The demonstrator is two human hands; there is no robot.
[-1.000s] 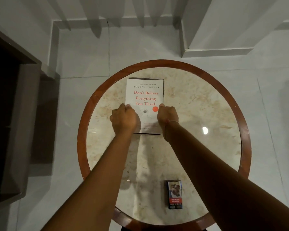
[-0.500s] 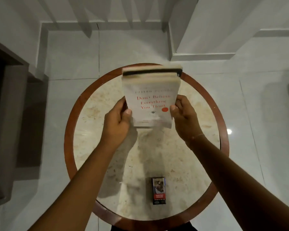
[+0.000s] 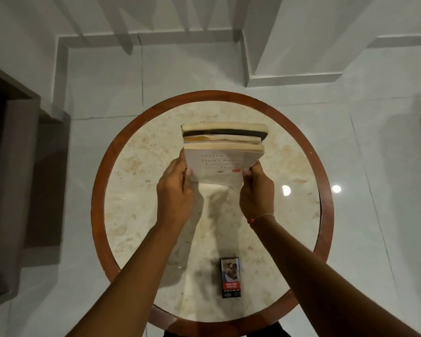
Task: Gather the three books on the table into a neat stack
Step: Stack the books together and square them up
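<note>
Three books are held together as one stack (image 3: 223, 152), tipped up on edge above the middle of the round table (image 3: 327, 215). The front cover is white with orange lettering and faces me; the page edges of all three show on top, and one cover edge is black. My left hand (image 3: 176, 190) grips the stack's left side. My right hand (image 3: 255, 190) grips its right side. The lower edge of the stack is near the marble top; whether it touches is hidden by my hands.
A small dark cigarette pack (image 3: 231, 277) lies flat near the table's front edge. The table has a brown wooden rim around a beige marble top. Grey tiled floor surrounds it, with a dark cabinet (image 3: 12, 166) at the left.
The stack lay flat on the table a second ago with my hands on its near corners. Both hands have since lifted it and tilted it upright, then lowered it towards the tabletop.
</note>
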